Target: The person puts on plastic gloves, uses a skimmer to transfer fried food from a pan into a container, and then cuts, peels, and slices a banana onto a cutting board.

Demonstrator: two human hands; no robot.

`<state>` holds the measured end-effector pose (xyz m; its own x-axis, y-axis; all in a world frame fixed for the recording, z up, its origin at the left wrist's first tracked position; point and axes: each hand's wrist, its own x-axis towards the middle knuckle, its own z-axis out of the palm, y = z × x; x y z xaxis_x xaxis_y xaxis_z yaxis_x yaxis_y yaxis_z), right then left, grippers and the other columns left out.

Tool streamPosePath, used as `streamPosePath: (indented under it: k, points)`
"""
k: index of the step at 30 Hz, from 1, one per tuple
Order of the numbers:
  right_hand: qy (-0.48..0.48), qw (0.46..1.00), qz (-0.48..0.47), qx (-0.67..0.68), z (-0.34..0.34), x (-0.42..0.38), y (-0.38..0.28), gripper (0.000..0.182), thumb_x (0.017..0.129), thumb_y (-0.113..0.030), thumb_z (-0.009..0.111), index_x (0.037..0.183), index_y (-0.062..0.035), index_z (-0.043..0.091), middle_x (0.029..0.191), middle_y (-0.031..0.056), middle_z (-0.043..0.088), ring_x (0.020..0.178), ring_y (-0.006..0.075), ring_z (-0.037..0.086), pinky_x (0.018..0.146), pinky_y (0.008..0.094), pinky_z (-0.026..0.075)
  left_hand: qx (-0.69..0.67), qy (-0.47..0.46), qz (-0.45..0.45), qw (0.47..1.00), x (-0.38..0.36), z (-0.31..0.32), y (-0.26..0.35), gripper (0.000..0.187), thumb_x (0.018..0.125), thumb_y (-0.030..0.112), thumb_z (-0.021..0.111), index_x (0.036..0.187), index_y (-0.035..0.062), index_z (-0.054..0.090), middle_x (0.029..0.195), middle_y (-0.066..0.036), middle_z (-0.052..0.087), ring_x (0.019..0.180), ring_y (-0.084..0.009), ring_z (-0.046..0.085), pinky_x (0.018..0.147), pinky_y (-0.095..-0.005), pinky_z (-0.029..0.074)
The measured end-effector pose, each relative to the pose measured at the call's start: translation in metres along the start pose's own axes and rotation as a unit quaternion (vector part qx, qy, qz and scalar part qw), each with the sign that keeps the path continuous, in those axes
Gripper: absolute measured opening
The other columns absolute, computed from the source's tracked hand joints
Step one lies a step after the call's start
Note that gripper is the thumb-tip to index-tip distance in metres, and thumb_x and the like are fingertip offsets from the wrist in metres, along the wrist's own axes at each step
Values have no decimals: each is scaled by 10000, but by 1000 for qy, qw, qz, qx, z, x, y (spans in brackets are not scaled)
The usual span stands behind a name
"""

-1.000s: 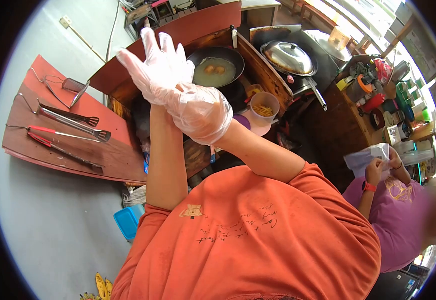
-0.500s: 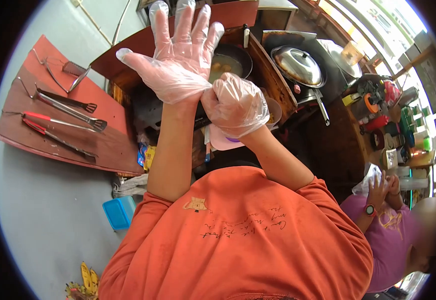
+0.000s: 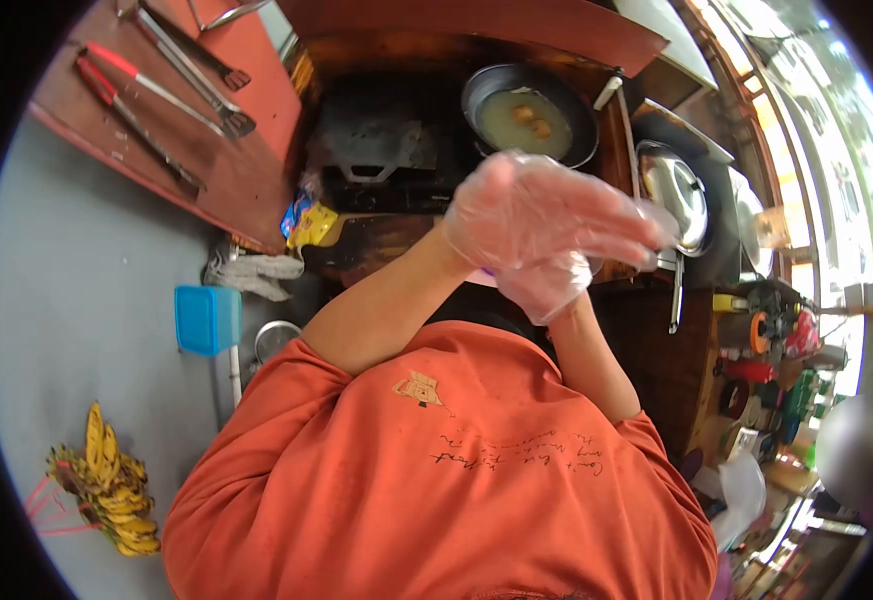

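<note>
Clear plastic gloves cover both my hands, which meet in front of my chest. My left hand (image 3: 567,210) lies across the other one, its fingers stretched toward the right and slightly smeared by motion. Behind and below it is my right hand (image 3: 549,288), with its fingers hidden. Just beyond them sits a black frying pan (image 3: 472,95) holding pale liquid and a few brownish rounded pieces (image 3: 532,120). A sliver of a pink item shows under my hands.
Tongs (image 3: 147,125) and other metal tools rest on a red board at left. Below are a blue container (image 3: 209,320) and bananas (image 3: 112,485). A lidded pan (image 3: 677,200) stands at right, near a cluttered shelf. A blurred person is at the right edge.
My right hand has let go of the glove cuff at my left wrist. My left hand has come down and turned across the right one. The view has shifted, showing more of the frying pan and bananas.
</note>
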<state>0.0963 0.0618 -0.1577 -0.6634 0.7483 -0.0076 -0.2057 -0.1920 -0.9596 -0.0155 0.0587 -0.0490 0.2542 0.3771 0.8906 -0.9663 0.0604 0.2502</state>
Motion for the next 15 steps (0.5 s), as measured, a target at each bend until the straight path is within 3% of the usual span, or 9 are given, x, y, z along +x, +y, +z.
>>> streamPosePath:
  k: [1,3,5,6,7,10,11,13,15]
  points:
    - [38,999,2,32,-4,-1,5,510,960,-433,597,1312,-63,617,1241,79,668,1129,209,616,1003,388,472,-19,27,17,999,-5,5,-8,926,1008,625,460,1452,-187,405,1513,-384,405,1470,-500,337,1207,-617,246]
    - [96,992,6,79,-12,2,9,522,959,-435,610,1324,-62,615,1247,71,667,1113,189,627,999,382,475,-43,-12,37,998,-16,-1,-27,905,1017,579,482,1455,-206,375,1491,-399,420,1465,-517,333,1204,-603,260]
    - [113,989,9,95,-21,5,2,522,957,-437,610,1320,-62,619,1241,71,671,1112,190,628,997,382,476,-61,12,-6,998,-29,-1,-35,751,1020,510,524,1405,-135,519,1499,-305,483,1457,-423,402,1198,-554,292]
    - [118,988,8,98,-27,7,-4,522,956,-439,609,1318,-63,621,1239,71,672,1112,190,629,995,382,476,-200,-56,290,934,-50,-82,-134,807,966,547,579,1428,-112,516,1281,-212,655,1251,-370,543,1050,-445,420]
    - [117,988,10,100,-30,9,-8,522,955,-440,609,1316,-63,623,1236,72,674,1111,190,629,994,382,476,-198,-54,293,934,-49,-79,-137,807,966,547,579,1428,-112,516,1281,-212,655,1251,-370,543,1050,-445,420]
    - [104,990,22,94,-34,16,-16,522,953,-443,609,1310,-63,630,1228,72,679,1110,191,630,990,381,476,-402,-120,368,830,-28,-62,-133,355,967,373,610,1175,133,770,1341,-165,673,1235,-235,641,1073,-477,451]
    - [94,991,28,89,-32,17,-16,522,952,-444,609,1308,-63,632,1225,72,680,1109,191,631,988,381,477,-408,-120,366,828,-33,-61,-123,355,967,373,610,1175,133,770,1341,-165,673,1235,-235,641,1073,-477,451]
    - [74,994,41,76,-26,20,-19,522,950,-447,608,1304,-63,637,1220,72,683,1109,192,632,985,381,477,-173,-197,154,953,-55,-61,-72,646,980,554,452,1322,36,631,1396,-341,507,1332,-434,463,1097,-511,420]
    - [49,995,54,64,-18,24,-21,523,948,-449,608,1299,-64,641,1215,73,687,1108,192,633,983,381,477,78,-267,-75,958,-62,-71,-44,948,993,736,294,1469,-60,493,1451,-517,340,1429,-632,286,1121,-545,390]
